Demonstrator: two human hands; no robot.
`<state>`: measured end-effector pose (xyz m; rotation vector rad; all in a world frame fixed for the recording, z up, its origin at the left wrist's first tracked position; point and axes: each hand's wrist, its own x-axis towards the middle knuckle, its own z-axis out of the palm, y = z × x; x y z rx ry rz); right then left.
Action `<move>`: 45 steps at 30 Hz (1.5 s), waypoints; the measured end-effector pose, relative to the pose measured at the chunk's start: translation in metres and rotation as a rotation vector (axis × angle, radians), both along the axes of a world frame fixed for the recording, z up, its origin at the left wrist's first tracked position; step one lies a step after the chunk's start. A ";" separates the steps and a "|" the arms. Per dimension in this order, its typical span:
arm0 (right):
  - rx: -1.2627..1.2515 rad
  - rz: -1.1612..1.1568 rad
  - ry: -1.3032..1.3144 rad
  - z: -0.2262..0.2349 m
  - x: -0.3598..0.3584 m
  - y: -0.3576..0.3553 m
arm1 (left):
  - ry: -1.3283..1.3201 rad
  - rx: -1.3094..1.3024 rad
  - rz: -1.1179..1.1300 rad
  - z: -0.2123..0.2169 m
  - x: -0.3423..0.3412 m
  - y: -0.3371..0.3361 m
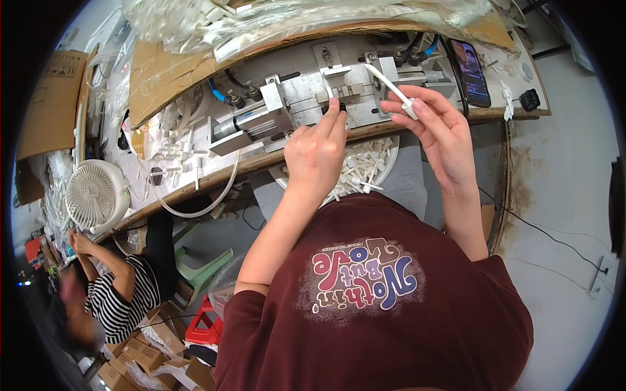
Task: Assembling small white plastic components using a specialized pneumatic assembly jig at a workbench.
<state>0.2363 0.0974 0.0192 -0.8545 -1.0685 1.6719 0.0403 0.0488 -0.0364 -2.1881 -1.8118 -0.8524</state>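
My right hand (438, 130) pinches a bent white plastic tube (390, 83) by the wider collar at its lower end, holding it up beside the metal fixture. My left hand (315, 156) reaches to the middle of the metal clamping fixture (342, 93), index finger stretched forward and fingers close together. Its fingertips meet the lower end of another white plastic tube (327, 83) set in the fixture; the thumb is hidden. Below my hands, a round white basin (391, 166) at my lap holds many small white plastic pieces (362, 168).
Pneumatic cylinders (244, 124) flank the fixture on the bench. A phone (471, 73) leans at the right; a white fan (96, 195) stands at the left edge. Cardboard and plastic bags (306, 29) lie behind. A co-worker in a striped shirt (124, 300) sits lower left.
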 end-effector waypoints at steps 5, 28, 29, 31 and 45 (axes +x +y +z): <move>0.016 0.048 -0.028 -0.008 0.005 0.000 | -0.108 -0.028 -0.009 0.000 -0.003 0.001; 0.771 -0.052 -0.590 -0.018 -0.019 -0.005 | -0.219 -0.153 -0.093 0.010 -0.010 -0.008; 0.834 -0.047 -0.625 -0.020 -0.020 -0.004 | -0.273 -0.209 -0.130 0.012 -0.011 -0.013; 0.958 -0.036 -0.694 -0.025 -0.023 -0.003 | -0.379 -0.325 -0.202 0.017 -0.013 -0.028; 1.314 -0.006 -1.151 -0.053 -0.050 -0.001 | -0.561 -0.746 -0.368 -0.020 -0.011 -0.057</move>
